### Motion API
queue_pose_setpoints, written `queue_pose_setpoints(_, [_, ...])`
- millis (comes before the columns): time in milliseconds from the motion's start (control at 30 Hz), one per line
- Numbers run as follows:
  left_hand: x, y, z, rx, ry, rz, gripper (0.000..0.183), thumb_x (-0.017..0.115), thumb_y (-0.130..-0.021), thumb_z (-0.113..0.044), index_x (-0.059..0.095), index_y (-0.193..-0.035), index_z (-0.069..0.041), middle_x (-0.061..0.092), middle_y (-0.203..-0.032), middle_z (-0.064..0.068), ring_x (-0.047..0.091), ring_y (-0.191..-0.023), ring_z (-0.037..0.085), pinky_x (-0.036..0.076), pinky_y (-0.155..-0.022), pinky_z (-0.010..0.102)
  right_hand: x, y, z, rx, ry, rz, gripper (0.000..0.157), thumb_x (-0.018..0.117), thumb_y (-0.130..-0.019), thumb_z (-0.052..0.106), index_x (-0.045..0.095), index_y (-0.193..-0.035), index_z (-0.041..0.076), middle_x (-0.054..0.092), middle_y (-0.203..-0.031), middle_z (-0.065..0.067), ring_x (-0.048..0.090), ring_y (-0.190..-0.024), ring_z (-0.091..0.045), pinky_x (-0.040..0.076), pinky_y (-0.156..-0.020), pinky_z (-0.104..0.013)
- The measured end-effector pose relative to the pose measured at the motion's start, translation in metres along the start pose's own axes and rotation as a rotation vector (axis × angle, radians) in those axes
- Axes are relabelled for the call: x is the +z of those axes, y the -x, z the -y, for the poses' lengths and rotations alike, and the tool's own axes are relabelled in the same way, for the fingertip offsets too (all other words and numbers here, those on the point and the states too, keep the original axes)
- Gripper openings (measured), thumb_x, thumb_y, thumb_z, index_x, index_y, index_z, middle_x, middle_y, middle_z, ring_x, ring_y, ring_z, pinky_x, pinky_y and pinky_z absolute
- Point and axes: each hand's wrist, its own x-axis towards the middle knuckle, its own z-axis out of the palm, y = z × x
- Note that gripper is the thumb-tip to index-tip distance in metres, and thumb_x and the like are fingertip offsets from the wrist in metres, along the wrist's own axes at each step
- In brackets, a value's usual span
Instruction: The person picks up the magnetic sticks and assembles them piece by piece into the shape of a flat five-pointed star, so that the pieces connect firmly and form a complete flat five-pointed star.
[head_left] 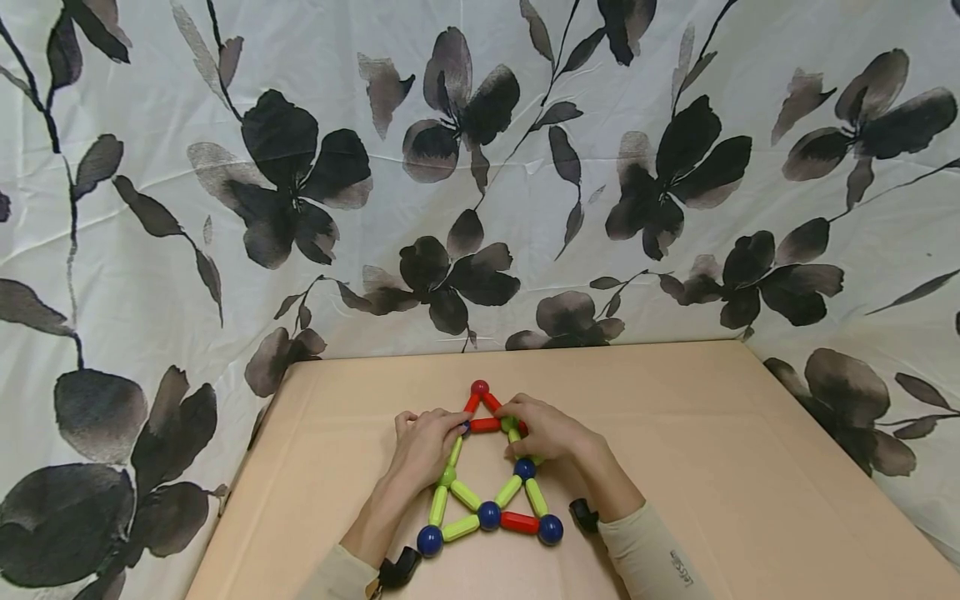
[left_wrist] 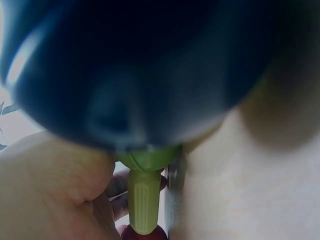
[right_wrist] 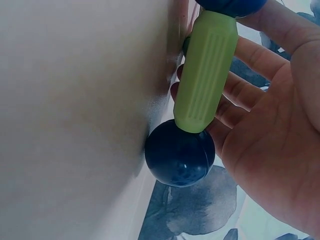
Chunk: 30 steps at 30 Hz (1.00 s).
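A flat triangular figure of building-toy rods and balls lies on the board, with a red triangle topped by a red ball at its far tip. My left hand grips the figure's left side, its fingertips on a mostly hidden blue ball by the horizontal red rod. On the opposite side my right hand holds the figure around a green ball, thumb below it. Nearer me, green rods join blue balls. In the right wrist view, a green rod links two blue balls.
The tan board lies under the figure. White cloth with dark flowers hangs behind and along the sides. A black wrist camera sits at the left wrist, another black camera at the right.
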Motion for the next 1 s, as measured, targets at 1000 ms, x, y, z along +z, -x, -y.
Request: queue_pose_setpoints(1000, [-0.0022,0.0014,0.0034,0.006,0.031,0.056,0.036,0.067,-0.103,-0.029,0.07,-0.138,-0.024,0.074,-0.12,0.002,0.067,-0.107,0.025,0.026,-0.097,0.055,0.0028,-0.0043,-0.0039,-0.065,0.032,-0.068,0.027,0.067,-0.102,0.016,0.073,-0.128,0.015,0.064,-0.106,0.001,0.055,-0.089,-0.016,0.049,-0.076,-0.029])
